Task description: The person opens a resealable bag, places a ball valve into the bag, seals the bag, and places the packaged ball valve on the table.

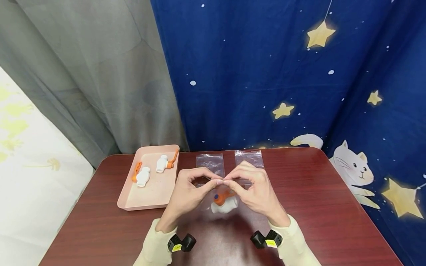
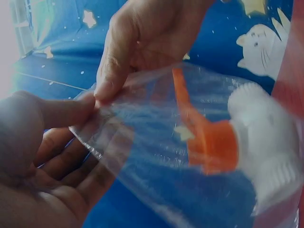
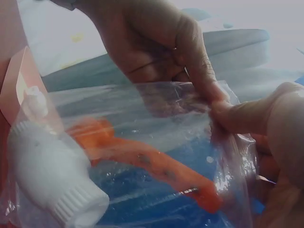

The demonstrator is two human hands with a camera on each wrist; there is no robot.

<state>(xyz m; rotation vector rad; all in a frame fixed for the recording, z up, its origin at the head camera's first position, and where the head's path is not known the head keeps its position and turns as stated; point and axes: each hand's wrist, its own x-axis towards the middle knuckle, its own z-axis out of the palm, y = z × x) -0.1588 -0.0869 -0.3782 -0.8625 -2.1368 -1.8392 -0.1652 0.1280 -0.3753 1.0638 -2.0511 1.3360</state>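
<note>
The bag (image 2: 147,164) is thin, clear plastic, glossy and wrinkled. The valve (image 1: 225,206) in it looks like hard plastic, smooth with ribbed ends. The tray (image 1: 151,195) looks like smooth, matt plastic, the tabletop (image 1: 313,207) like wood with a sheen, the blue curtain (image 1: 239,74) like matt cloth.

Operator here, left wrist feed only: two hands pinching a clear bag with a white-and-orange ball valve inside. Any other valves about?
Observer: Yes, the head view has a near valve and a far valve in a pink tray, left of the left hand.

Operator: Other bags out?

Observer: Two. One clear plastic bag and another to its right lie near the far edge of the table.

Operator: Anything on the bagged valve I can't see?

Observer: From the head view, a blue spot on its orange handle.
</note>
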